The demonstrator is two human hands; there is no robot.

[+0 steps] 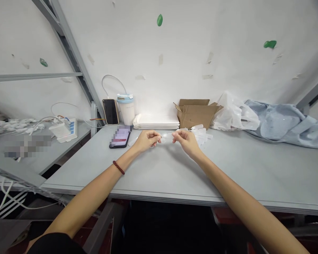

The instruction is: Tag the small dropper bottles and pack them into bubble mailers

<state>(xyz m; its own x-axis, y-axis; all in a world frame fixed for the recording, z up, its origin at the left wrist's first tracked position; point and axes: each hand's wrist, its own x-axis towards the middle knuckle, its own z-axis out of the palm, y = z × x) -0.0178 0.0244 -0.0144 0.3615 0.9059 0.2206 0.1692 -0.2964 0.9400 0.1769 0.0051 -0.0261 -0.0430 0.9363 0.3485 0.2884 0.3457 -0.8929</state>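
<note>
A small translucent white piece point(166, 135) spans the gap between my two hands above the grey table. My left hand point(148, 139), with a dark red bead bracelet point(118, 168) at the wrist, pinches its left end. The fingertips of my right hand point(184, 140) are pinched at its right end. Its exact shape is too small to make out. Beyond my right hand lies a loose pile of clear and white plastic pieces point(201, 134). More clear plastic point(133, 141) shows just left of my left hand.
Along the wall stand an upright phone point(110, 111), a cup with a blue lid point(126, 109), stacked white sheets point(157, 121), an open cardboard box point(194, 114), a white plastic bag point(234, 114) and blue cloth point(281, 123). Another phone point(121, 137) lies flat at the left.
</note>
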